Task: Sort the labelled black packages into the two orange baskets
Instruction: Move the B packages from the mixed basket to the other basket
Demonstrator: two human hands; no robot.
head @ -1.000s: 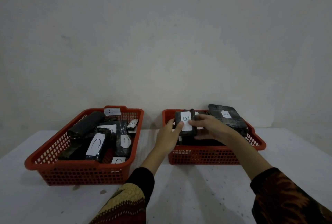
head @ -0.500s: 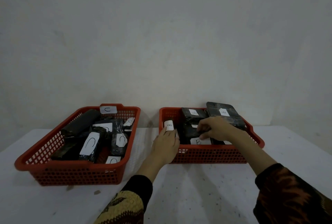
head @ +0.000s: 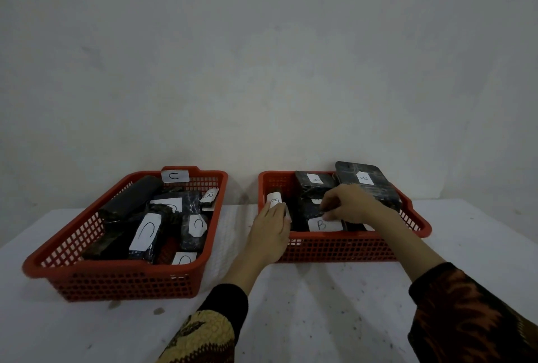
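Observation:
Two orange baskets stand on the white table. The left basket (head: 122,278) carries a "C" tag and holds several black packages labelled C, plus one labelled B (head: 210,197) at its far right. The right basket (head: 343,249) holds several black packages labelled B. My left hand (head: 269,231) lies over that basket's front left corner, fingers around a narrow upright B package (head: 275,199). My right hand (head: 349,202) is curled over the basket's middle, fingertips pinching the far edge of a flat B package (head: 321,224). A larger B package (head: 365,180) leans at the back right.
A plain pale wall (head: 262,71) rises directly behind the baskets. The white table (head: 320,319) stretches toward me in front of them, with a narrow strip between the two baskets. My patterned sleeves fill the lower edge of the view.
One second ago both hands held a B package upright above the right basket. It now lies flat at the basket's front, and my left hand has shifted to the narrow package at the left corner.

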